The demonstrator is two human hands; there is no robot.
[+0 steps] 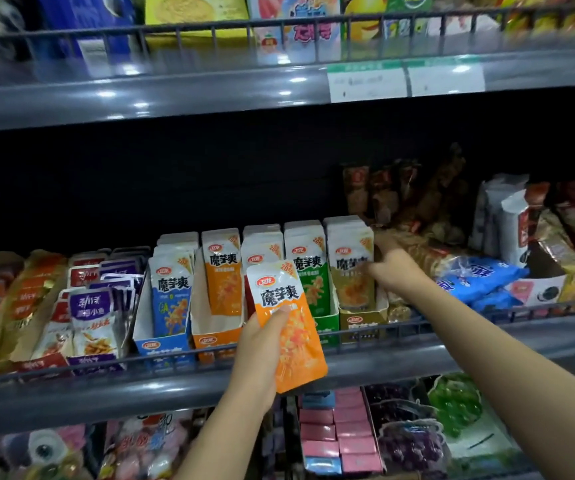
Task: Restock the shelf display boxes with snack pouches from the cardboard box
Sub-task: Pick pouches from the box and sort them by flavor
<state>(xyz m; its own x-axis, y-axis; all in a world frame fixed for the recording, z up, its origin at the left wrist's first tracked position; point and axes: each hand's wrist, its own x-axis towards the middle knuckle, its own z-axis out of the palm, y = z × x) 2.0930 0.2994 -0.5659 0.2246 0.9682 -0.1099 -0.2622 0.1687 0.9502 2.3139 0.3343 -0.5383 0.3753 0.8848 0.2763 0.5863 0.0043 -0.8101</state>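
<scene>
1. Head view, looking down at a middle shelf (313, 370) behind a wire rail; a row of display boxes with upright snack pouches at centre.
2. Left hand (262, 344) raised in front of the rail, thumb on the face of an orange pouch (288, 327) and fingers curled behind it; pouch upright, tilted a little, clear of any box.
3. Right hand (391, 268) reaching in at the right end of the row, beside the tan display box (362, 322); fingers loosely spread and touching the side of the pouches there; no grip visible.
4. Order of boxes, left to right: blue display box (161, 348), orange display box (215, 339), one largely hidden behind the held pouch, then green, then tan.
5. Cardboard supply box not in view.
6. Step in hand, by judgement: placing one pouch into its matching box, with the right hand apparently steadying or straightening the row.
7. Next move likely calls for carrying the pouch left and back over the rail to the orange box, sliding it upright in front of the stack, label forward.
8. Room at the front of that box appears sufficient.
</scene>
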